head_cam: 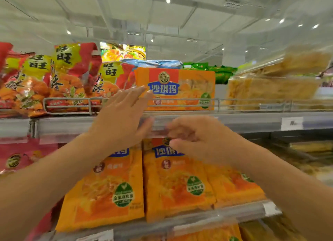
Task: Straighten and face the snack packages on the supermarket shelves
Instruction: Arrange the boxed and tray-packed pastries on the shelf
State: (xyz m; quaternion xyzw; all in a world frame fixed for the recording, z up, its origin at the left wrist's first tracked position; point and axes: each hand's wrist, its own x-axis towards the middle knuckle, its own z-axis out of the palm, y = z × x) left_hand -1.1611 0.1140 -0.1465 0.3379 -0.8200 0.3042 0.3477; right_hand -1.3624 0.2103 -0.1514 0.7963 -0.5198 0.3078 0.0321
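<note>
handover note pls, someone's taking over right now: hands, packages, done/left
Left hand: open, fingertips at the left edge of the orange package on the top shelf.
Right hand: fingers loosely curled below the shelf edge, no grip on anything; motion blur.
Done: that orange package stands upright, front out.
Left: red-yellow bags at left lean unevenly; lower orange packages tilt.

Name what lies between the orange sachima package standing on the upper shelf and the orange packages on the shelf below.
In the head view, the grey metal shelf edge with its price rail runs between the upper orange package and the lower orange packages.
</note>
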